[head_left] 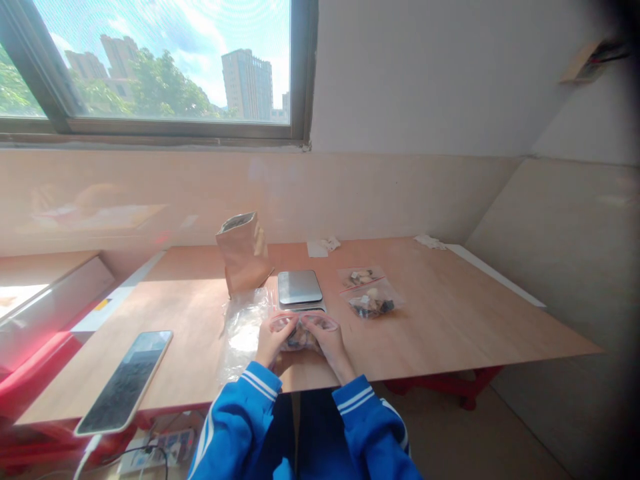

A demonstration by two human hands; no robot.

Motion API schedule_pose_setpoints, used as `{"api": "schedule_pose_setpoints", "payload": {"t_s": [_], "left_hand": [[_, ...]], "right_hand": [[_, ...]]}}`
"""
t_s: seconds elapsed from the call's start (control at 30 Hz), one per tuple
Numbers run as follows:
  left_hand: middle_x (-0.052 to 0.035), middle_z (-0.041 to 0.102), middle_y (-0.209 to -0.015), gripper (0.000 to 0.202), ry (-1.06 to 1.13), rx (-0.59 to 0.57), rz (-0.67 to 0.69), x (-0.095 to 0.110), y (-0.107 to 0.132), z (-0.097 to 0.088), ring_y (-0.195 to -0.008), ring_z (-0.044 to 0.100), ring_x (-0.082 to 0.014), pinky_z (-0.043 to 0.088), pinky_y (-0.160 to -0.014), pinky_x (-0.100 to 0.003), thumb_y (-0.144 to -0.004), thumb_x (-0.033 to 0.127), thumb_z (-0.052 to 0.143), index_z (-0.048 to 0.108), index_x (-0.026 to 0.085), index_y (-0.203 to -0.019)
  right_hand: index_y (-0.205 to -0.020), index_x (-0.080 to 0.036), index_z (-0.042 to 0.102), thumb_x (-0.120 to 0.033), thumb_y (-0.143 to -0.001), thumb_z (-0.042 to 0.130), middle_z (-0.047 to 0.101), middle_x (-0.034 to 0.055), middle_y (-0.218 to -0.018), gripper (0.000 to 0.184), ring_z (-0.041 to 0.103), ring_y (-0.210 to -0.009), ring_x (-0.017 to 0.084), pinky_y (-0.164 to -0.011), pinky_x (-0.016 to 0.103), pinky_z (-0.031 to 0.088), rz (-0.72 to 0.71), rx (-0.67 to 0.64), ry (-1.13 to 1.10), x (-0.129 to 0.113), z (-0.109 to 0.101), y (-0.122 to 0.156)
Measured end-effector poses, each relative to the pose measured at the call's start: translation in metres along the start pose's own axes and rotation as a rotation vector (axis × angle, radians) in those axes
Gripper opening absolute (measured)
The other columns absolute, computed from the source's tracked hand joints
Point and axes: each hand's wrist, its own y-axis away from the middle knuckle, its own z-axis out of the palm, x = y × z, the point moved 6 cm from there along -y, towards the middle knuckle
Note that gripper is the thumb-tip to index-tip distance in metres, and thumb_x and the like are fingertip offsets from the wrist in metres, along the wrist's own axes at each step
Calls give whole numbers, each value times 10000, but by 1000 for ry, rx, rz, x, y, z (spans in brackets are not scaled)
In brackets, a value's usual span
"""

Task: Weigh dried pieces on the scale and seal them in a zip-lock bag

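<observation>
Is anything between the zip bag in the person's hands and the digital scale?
Nothing visible: the zip bag, held by the left hand and right hand, sits at the front edge of the digital scale.

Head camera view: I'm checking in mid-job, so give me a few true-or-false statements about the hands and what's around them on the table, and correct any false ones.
The left hand and right hand both hold a small zip bag of dark and pale pieces: true.

The digital scale has a bag on its platform: false, its steel platform is bare.

The smartphone lies right of the scale: false, it lies left of the hands, near the front edge of the wooden table.

A brown paper bag stands open left of the scale: true.
</observation>
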Motion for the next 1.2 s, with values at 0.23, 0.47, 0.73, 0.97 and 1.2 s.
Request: {"api": "schedule_pose_setpoints", "payload": {"t_s": [0.23, 0.47, 0.73, 0.97, 1.2], "left_hand": [[-101, 733, -899, 273, -38, -20, 38, 3, 1, 2, -904, 674, -233, 515, -867, -358, -725, 409, 728, 731, 162, -841], [-94, 727, -877, 271, -80, -7, 40, 6, 2, 2, -870, 674, -223, 521, -831, -343, -724, 409, 726, 718, 161, -832], [-81, 720, -869, 260, -91, 13, 66, 14, 4, 1, -877, 664, -212, 509, -833, -330, -734, 400, 712, 721, 160, -834], [-85, 714, -880, 252, -125, -1, 103, 13, 3, 2, -895, 652, -215, 497, -848, -339, -735, 396, 713, 722, 163, -831], [-85, 704, -860, 213, -159, -29, 166, 19, 4, 3, -897, 642, -216, 480, -863, -342, -762, 369, 690, 721, 162, -802]], "right_hand": [[-746, -186, 705, -377, -690, 754, 713, 35, -757, 204, 656, -722, 180, -704, 302, 534, -108, 36, 36, -1, -3, -1], [-751, -189, 673, -399, -704, 743, 703, 18, -722, 226, 646, -680, 170, -660, 284, 521, -74, 18, 36, 0, -2, 2], [-844, -180, 707, -378, -730, 732, 728, 47, -834, 230, 653, -765, 182, -723, 294, 518, -86, -12, 76, -7, 3, 3], [-802, -175, 725, -348, -752, 719, 714, 52, -818, 179, 655, -800, 191, -757, 306, 512, -138, 22, 78, -10, 0, 3], [-781, -172, 702, -360, -730, 738, 697, 39, -781, 198, 650, -753, 179, -702, 287, 517, -133, 20, 89, -5, -2, 3]]}}
